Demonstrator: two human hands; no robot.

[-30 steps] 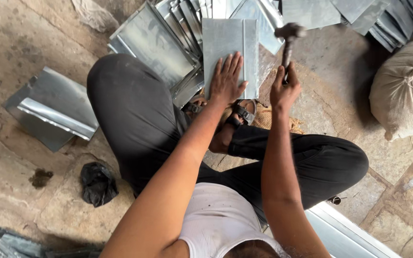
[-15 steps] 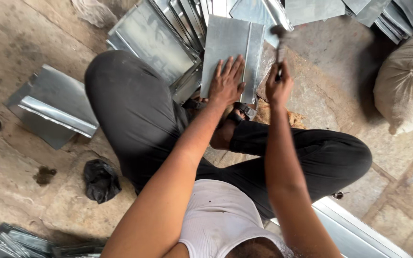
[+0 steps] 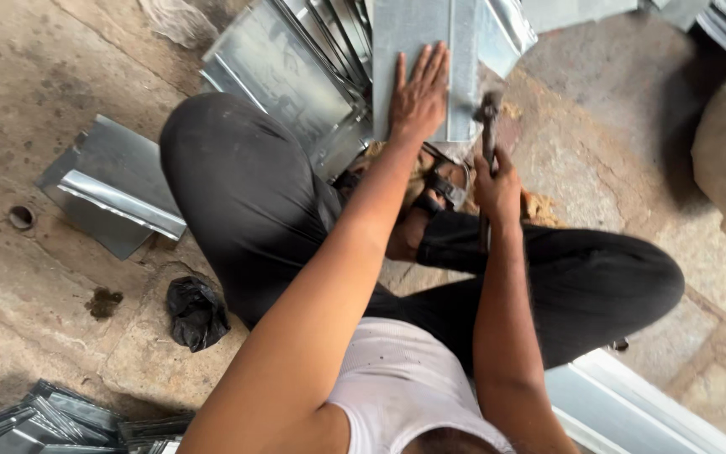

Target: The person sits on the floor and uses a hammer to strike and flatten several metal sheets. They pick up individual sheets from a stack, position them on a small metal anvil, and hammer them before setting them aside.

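While left hand (image 3: 418, 105) presses flat on metal sheet (image 3: 422, 50) | right hand (image 3: 497, 181) grips hammer (image 3: 488, 126)

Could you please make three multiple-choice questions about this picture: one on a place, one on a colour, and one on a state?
1. Where does the left hand rest?
A. flat on the metal sheet
B. on the black bag
C. on the sack

2. What colour are the trousers of the person?
A. white
B. black
C. blue

3. In what state is the right hand?
A. open and empty
B. closed on the hammer
C. flat on the floor

Answers:
1. A, since the palm and spread fingers lie on the grey sheet in front of the knees.
2. B, since both bent legs are covered in black cloth.
3. B, since the fingers wrap the handle, with the hammer head down at the sheet's right edge.
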